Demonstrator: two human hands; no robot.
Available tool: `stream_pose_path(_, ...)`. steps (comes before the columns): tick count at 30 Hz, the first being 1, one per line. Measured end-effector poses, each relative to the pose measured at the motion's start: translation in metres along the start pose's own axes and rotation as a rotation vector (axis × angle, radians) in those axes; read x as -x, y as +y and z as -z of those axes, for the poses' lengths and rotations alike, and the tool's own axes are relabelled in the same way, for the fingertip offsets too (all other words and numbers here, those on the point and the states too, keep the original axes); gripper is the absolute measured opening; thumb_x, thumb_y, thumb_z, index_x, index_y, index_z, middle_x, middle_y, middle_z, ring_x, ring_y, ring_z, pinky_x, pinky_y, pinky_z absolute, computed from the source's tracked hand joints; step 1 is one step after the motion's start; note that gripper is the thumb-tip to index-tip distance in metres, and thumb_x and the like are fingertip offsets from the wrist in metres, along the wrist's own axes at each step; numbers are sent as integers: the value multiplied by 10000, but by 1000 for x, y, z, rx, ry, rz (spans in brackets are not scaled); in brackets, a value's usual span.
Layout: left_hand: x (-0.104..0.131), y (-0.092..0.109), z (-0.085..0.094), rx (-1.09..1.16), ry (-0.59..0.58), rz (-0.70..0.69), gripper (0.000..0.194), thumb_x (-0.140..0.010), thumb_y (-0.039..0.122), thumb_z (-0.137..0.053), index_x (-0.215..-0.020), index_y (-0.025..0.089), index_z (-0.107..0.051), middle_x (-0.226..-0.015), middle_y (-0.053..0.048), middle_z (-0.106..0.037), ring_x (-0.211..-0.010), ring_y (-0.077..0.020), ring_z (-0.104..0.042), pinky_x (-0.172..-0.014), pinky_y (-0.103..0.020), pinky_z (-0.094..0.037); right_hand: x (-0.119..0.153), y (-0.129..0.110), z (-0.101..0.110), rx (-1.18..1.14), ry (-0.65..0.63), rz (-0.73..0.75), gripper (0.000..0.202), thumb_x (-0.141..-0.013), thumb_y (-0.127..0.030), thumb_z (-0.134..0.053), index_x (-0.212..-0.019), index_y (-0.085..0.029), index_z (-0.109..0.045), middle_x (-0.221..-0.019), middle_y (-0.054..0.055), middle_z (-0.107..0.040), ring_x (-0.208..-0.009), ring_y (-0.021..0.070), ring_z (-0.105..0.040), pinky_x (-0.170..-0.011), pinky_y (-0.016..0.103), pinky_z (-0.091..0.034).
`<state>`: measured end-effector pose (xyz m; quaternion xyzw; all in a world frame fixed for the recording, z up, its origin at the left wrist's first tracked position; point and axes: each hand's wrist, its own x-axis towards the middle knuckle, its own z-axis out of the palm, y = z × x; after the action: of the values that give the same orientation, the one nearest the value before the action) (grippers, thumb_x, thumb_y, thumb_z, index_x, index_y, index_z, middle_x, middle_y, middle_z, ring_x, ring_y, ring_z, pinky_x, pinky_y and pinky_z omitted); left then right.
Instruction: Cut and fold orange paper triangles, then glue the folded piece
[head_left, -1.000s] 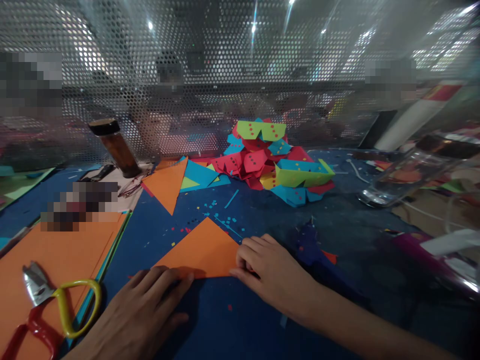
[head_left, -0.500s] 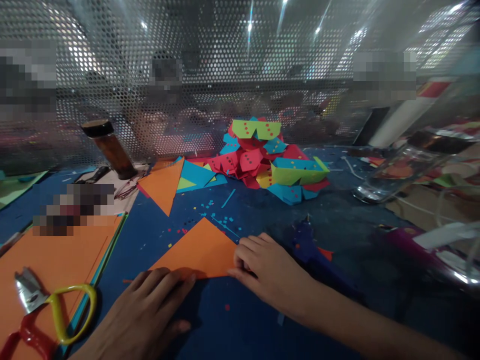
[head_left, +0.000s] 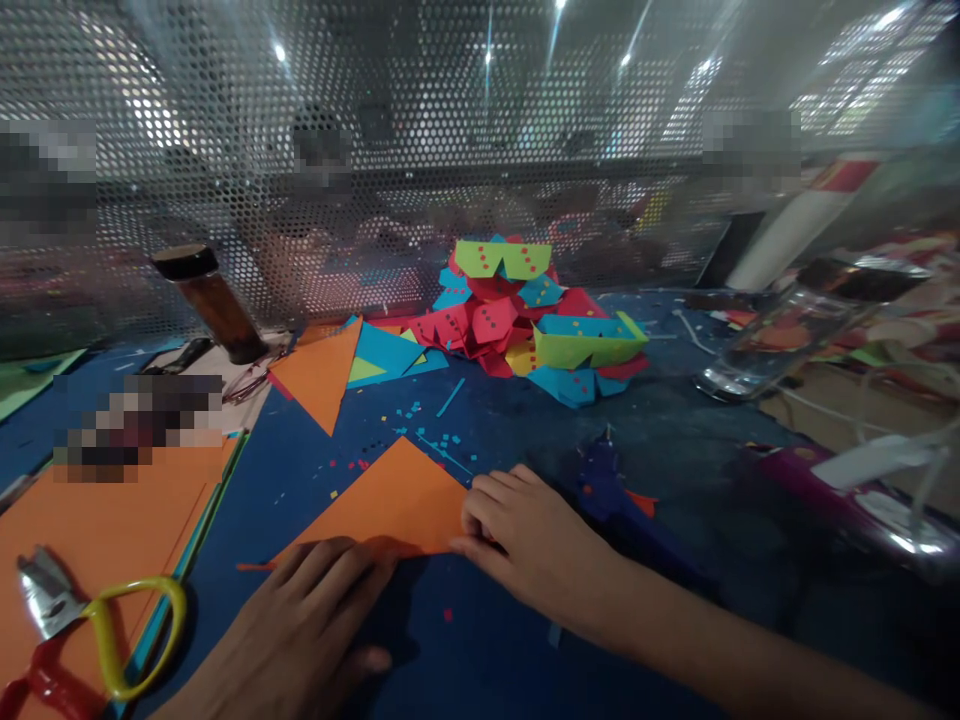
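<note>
An orange folded paper triangle (head_left: 405,490) lies on the blue tabletop, its peak pointing away from me. Along its near folded edge, my left hand (head_left: 319,590) rests flat with the fingers stretched out and the thumb apart. My right hand (head_left: 517,525) has its fingers curled round the right corner, pinching the paper between thumb and fingers. That corner is hidden by the hand. Behind it lie another orange triangle (head_left: 322,370) and blue folded paper (head_left: 386,350).
Scissors (head_left: 101,625) lie on orange sheets (head_left: 150,520) at left. A brown jar (head_left: 217,305) and a pile of cut coloured paper (head_left: 495,320) stand behind. To the right are a dark blue hand tool (head_left: 611,490), a glass jar (head_left: 780,325) and a purple glue gun (head_left: 795,470).
My left hand has slid slightly right along the folded edge. The right hand keeps its hold on the corner. The whole view has shifted a little.
</note>
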<state>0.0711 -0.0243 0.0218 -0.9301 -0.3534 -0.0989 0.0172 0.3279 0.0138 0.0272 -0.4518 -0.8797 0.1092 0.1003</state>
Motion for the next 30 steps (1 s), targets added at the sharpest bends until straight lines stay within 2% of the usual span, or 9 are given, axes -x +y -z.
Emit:
stream_pose_path(6, -3, 4, -8, -93, 76, -66, 466, -973, 547, -391, -1158, 199, -639, -1014, -58, -729, -854, -204, -665, -745, -296, -514, 1, -1, 2, -7, -3, 8, 203, -893, -324, -659, -765, -191, -575, -797, -16, -627, -747, 164, -535, -713, 318, -318)
stream_pose_path(13, -3, 4, -18, -103, 65, -60, 531, -907, 617, -480, -1259, 233, -584, -1056, -48, -714, -876, -214, -651, -736, -308, -505, 1, 1, 3, -46, -1, 9, 208, -900, -324, -651, -757, -194, -573, -800, -21, -635, -747, 155, -538, -712, 312, -322)
stream_pose_path(18, -5, 4, -17, -104, 104, -67, 479, -927, 581, -475, -1220, 220, -589, -1020, -38, -707, -848, -210, -647, -721, -313, -507, 2, 0, 6, -49, -26, 0, 189, -892, -302, -662, -764, -187, -583, -808, -13, -643, -756, 163, -553, -718, 316, -326)
stream_pose_path(26, -5, 1, -12, -98, 72, -70, 453, -941, 547, -480, -1265, 240, -554, -1062, -31, -703, -869, -200, -648, -748, -298, -511, 4, 1, 12, -74, -52, -24, 185, -890, -284, -666, -752, -192, -583, -803, -25, -645, -788, 162, -578, -773, 332, -337)
stream_pose_path(30, -7, 2, -12, -114, 110, -88, 443, -951, 543, -460, -1224, 217, -582, -1035, -35, -709, -839, -201, -652, -712, -303, -514, 4, 4, 15, -79, -64, -37, 181, -887, -291, -672, -757, -192, -594, -806, -30, -649, -791, 157, -586, -809, 334, -338)
